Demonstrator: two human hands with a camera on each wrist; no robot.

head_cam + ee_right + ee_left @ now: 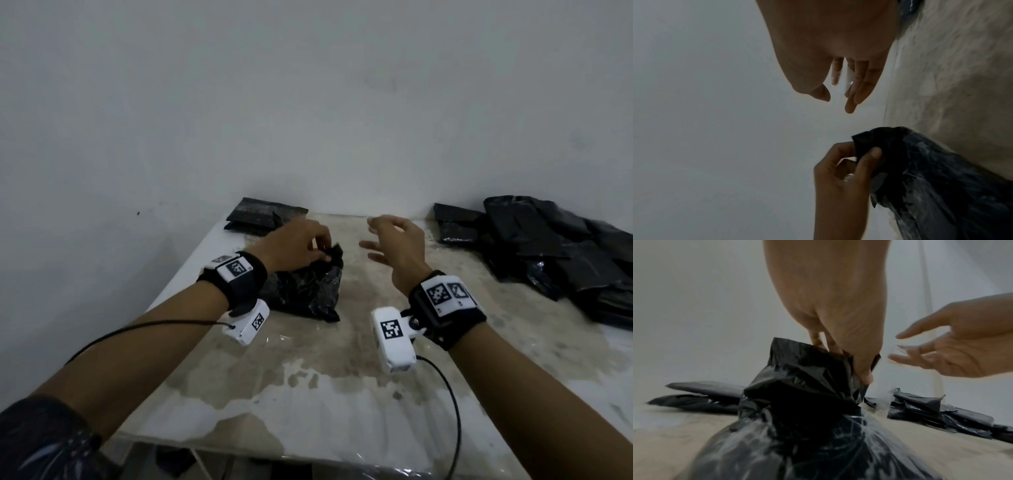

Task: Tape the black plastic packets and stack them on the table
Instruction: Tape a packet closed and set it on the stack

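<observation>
Left hand: pinches the bunched top of the black packet lying under it on the desk.
Right hand: fingers spread, holding nothing, just beside the left hand.
Desk: stained, pale, under clear film.
Room: bare white wall beyond both hands.
Pile of packets: past the right hand.

Dim, flat, greyish light all round, no hard shadows. My right hand smears with motion blur in the left wrist view. Soft glare streaks the packet plastic. Wide-angle bending stretches my forearms at the head view's edges; wrist views are grainy.
</observation>
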